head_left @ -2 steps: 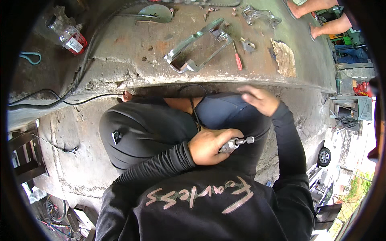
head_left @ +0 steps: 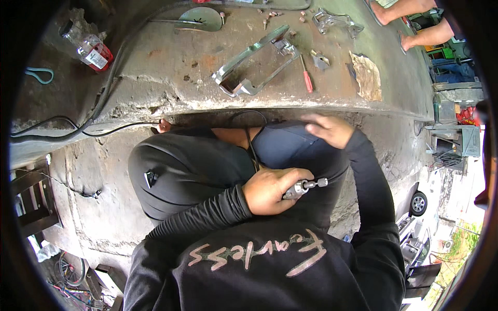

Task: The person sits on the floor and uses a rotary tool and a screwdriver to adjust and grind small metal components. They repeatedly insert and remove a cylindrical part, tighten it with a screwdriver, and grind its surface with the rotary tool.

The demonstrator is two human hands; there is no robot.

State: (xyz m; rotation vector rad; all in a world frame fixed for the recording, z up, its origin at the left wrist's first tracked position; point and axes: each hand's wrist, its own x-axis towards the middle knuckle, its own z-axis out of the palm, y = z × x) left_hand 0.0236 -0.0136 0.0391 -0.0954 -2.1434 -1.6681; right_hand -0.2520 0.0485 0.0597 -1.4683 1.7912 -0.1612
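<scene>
My left hand [head_left: 272,191] is wrapped round a silver die grinder [head_left: 295,191] above my lap. A small cylindrical bit [head_left: 322,182] sticks out of its nose, pointing right. A dark cord [head_left: 253,147] runs up from beneath that hand, over my legs. Over my right knee, my right hand [head_left: 332,129] is held out with nothing in it, fingers stretched and slightly blurred. Beyond it on the concrete ledge lie a red-handled screwdriver [head_left: 307,82] and a grey metal frame part [head_left: 254,59].
A second metal bracket [head_left: 337,22], small grinding bits [head_left: 265,22] and a round green-grey dish [head_left: 199,18] are on the ledge. Torn cardboard [head_left: 367,78] lies at right. A bottle of red liquid [head_left: 96,54] and a ribbed hose [head_left: 110,83] are at left. Another person's feet [head_left: 404,42] show far right.
My right hand has shifted slightly to the left over my knee. My left hand and the die grinder have stayed almost in place.
</scene>
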